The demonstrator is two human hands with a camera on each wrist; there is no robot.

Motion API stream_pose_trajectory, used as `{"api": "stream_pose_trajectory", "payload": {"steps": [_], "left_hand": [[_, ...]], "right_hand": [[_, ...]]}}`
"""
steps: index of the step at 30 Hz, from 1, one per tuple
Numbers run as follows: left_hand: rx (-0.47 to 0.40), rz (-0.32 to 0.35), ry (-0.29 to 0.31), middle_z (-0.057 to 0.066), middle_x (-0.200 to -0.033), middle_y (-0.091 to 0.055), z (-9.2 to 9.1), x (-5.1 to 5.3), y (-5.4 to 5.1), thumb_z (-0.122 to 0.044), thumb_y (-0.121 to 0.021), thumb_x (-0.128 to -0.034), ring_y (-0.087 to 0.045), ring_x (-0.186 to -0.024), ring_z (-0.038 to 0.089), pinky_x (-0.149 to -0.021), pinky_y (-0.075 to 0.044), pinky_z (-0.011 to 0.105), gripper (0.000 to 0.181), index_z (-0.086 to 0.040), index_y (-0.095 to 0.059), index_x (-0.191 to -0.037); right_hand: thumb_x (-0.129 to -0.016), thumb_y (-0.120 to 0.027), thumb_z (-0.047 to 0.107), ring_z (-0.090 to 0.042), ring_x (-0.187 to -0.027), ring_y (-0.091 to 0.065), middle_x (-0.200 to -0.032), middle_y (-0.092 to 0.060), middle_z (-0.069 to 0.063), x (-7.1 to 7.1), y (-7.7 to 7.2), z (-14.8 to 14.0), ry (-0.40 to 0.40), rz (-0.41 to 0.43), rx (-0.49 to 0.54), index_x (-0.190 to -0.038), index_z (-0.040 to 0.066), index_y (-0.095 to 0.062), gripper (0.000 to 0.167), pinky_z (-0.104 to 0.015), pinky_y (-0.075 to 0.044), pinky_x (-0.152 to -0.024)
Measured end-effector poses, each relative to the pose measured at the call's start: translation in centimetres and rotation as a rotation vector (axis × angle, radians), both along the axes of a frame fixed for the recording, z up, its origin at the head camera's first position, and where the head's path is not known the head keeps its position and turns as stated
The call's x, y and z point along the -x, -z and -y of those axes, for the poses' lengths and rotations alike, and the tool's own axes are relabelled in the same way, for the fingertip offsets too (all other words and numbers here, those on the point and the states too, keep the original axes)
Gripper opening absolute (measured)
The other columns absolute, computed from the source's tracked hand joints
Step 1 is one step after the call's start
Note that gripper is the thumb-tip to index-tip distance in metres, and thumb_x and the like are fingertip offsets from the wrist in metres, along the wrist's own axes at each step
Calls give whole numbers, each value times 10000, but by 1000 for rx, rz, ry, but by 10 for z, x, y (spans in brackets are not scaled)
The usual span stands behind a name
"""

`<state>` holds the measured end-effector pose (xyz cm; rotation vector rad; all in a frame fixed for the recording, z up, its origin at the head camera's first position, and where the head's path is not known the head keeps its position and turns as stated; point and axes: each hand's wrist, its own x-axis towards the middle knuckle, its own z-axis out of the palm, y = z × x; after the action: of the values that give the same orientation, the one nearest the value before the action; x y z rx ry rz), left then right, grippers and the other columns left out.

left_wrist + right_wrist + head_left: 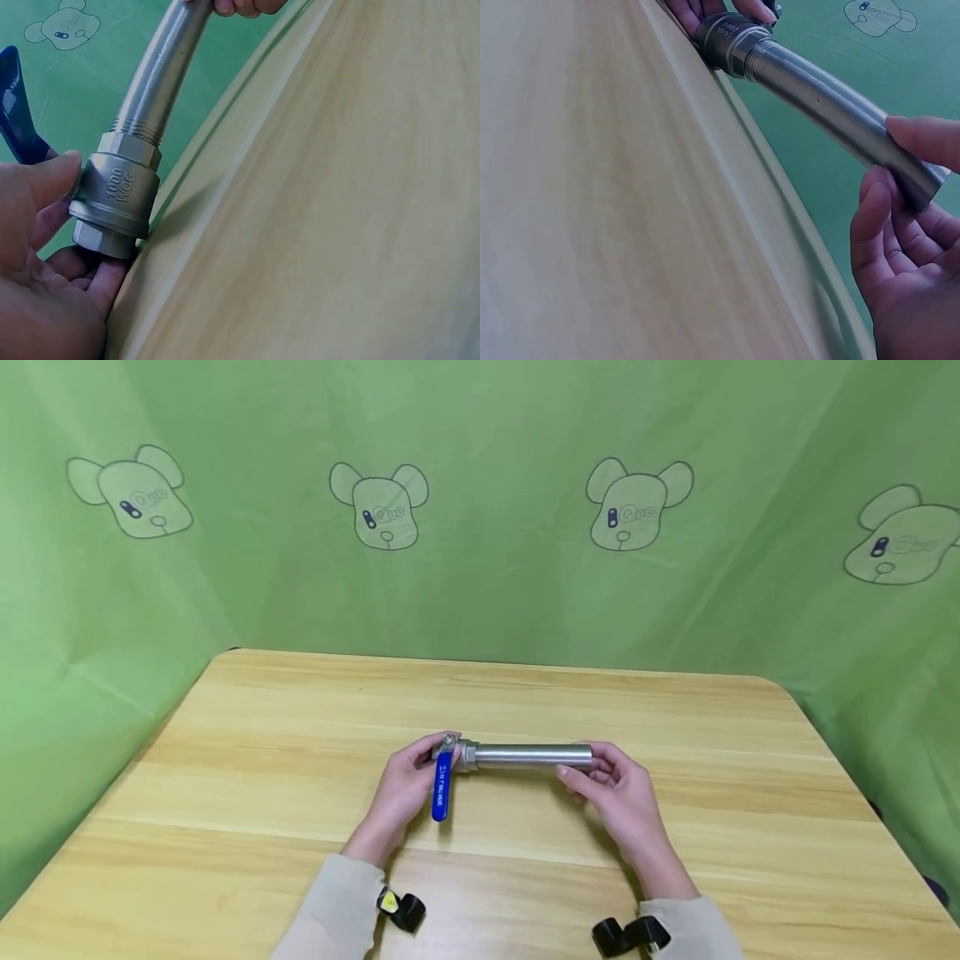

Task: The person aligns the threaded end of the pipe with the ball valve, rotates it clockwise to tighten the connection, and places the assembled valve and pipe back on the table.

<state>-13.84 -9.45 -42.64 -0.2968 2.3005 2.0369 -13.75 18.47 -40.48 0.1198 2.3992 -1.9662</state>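
Note:
My left hand (399, 789) grips the steel body of a ball valve (116, 187), thumb on one side and fingers curled underneath. The valve's blue lever (442, 789) points toward me. Screwed into the valve's right side is a straight steel pipe (532, 755), with a few threads showing at the joint in both wrist views. My right hand (618, 789) holds the pipe's free end, its thumb (922, 139) on one side and fingers curled on the other. Valve and pipe lie level between the hands, just above the table.
The light wooden table (225, 860) spreads out under the hands, with rounded far corners. A green cloth backdrop (495, 602) with printed bear heads hangs behind and at both sides. Black wrist cameras (630, 935) sit on the sleeves.

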Motion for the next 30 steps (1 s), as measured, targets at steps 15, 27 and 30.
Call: {"api": "stream_pose_trajectory", "payload": {"steps": [15, 27, 30], "left_hand": [[11, 0, -2, 85, -1476, -697, -2, -2, -1, -351, -800, -977, -617, -1426, 337, -1205, -484, 505, 425, -231, -737, -1380], [5, -2, -1, 71, -1474, -700, -1, -2, 0, -342, -804, -973, -617, -1427, 325, -1220, -475, 502, 415, -250, -742, -1373], [6, -5, 4, 88, -1459, -708, -1, -1, 1, -335, -803, -976, -642, -1395, 325, -1197, -503, 485, 418, -234, -739, -1376]], "right_hand": [[-915, -876, 170, -71, -773, -663, -928, -693, 62, -1, 1, -2, 19, 18, -64, -1323, -3, -659, 493, -219, -614, -703], [-916, -877, 179, -91, -758, -671, -929, -696, 43, -1, -1, -1, 13, 12, -76, -1324, 3, -661, 494, -227, -612, -695], [-924, -869, 169, -82, -761, -679, -933, -700, 48, -1, -1, -2, 15, 29, -75, -1348, 2, -651, 505, -223, -610, -696]]}}
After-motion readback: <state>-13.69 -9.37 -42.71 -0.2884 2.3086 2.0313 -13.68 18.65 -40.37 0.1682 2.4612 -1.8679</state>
